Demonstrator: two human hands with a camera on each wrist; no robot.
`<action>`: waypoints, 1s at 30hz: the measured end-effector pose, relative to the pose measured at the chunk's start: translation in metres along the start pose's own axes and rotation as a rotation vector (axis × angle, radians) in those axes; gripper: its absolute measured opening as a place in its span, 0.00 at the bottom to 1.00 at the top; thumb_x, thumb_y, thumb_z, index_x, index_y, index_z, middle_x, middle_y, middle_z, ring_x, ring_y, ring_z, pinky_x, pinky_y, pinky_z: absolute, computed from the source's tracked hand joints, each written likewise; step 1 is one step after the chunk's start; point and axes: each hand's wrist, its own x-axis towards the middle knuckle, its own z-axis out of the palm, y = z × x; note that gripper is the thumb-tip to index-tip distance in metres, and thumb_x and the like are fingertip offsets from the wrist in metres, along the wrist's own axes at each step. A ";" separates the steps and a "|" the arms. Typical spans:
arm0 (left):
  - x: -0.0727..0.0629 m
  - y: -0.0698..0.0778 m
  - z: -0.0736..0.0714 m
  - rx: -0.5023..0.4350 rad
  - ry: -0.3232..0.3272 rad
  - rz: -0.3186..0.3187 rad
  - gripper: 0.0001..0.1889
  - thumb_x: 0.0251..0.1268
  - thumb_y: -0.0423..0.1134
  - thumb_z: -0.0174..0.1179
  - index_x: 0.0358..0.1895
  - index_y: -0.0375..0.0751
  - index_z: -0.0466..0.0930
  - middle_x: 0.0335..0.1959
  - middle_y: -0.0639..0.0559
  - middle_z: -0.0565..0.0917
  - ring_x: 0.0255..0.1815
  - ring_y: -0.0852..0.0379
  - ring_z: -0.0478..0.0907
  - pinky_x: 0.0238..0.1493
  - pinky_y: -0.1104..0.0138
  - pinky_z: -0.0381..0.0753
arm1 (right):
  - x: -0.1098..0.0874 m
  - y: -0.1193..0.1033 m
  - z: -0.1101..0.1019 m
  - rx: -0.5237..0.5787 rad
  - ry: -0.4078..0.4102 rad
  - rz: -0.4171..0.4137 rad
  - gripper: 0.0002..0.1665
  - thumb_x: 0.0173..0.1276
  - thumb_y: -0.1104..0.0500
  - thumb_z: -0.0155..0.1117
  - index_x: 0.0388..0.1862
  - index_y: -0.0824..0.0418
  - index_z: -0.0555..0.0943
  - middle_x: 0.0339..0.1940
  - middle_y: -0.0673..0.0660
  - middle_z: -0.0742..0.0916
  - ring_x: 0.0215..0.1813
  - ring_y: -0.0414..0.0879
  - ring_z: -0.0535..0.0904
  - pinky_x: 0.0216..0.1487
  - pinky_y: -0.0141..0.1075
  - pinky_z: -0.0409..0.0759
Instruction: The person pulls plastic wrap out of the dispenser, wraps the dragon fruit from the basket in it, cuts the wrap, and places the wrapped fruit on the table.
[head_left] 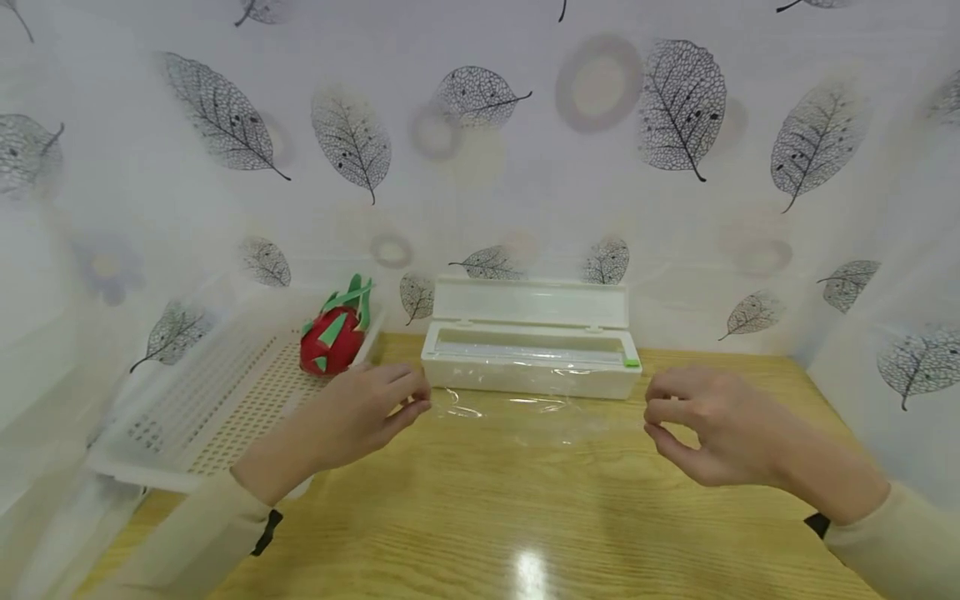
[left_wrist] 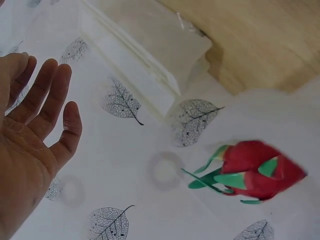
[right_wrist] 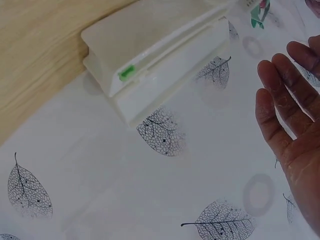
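A sheet of clear plastic wrap (head_left: 525,410) stretches between my two hands, out of the front of a white wrap dispenser box (head_left: 528,379) with its lid raised. At the sheet's left end my left hand (head_left: 363,417) pinches the film's edge between thumb and fingers. My right hand (head_left: 716,425) pinches the opposite end. A green slide cutter (head_left: 632,362) sits at the right end of the box. In the wrist views the left hand (left_wrist: 37,115) and right hand (right_wrist: 300,115) show their other fingers loosely bent; the thumb tips are hidden there.
Left of the box stands a white perforated basket (head_left: 165,417) with a red dragon fruit (head_left: 332,340) with green scales inside it. Everything rests on a wooden table (head_left: 450,517). A leaf-patterned white sheet (head_left: 510,200) rises behind and along the sides.
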 end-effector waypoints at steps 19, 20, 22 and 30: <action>-0.045 0.008 0.049 -0.055 0.004 -0.014 0.07 0.64 0.38 0.70 0.39 0.53 0.80 0.36 0.65 0.82 0.37 0.68 0.80 0.37 0.66 0.78 | -0.050 -0.033 0.050 0.232 -0.061 0.061 0.16 0.77 0.54 0.50 0.29 0.46 0.79 0.38 0.40 0.80 0.39 0.32 0.74 0.39 0.20 0.75; -0.047 0.009 0.052 -0.050 0.009 -0.008 0.07 0.64 0.39 0.70 0.39 0.54 0.80 0.36 0.65 0.82 0.38 0.68 0.80 0.37 0.66 0.78 | -0.051 -0.035 0.053 0.239 -0.062 0.057 0.14 0.76 0.55 0.51 0.29 0.46 0.78 0.38 0.40 0.80 0.40 0.32 0.75 0.40 0.21 0.76; -0.051 0.013 0.058 -0.049 0.014 0.006 0.06 0.66 0.40 0.69 0.39 0.54 0.80 0.36 0.65 0.81 0.38 0.68 0.80 0.37 0.67 0.77 | -0.055 -0.039 0.057 0.232 -0.076 0.050 0.12 0.73 0.57 0.55 0.29 0.46 0.78 0.40 0.40 0.81 0.43 0.34 0.76 0.43 0.24 0.77; -0.062 0.027 0.067 -0.035 -0.057 0.024 0.04 0.72 0.43 0.63 0.38 0.56 0.78 0.44 0.64 0.83 0.45 0.64 0.77 0.43 0.66 0.77 | -0.063 -0.057 0.066 0.243 -0.152 0.069 0.17 0.43 0.67 0.68 0.25 0.46 0.76 0.43 0.40 0.85 0.46 0.36 0.78 0.50 0.27 0.75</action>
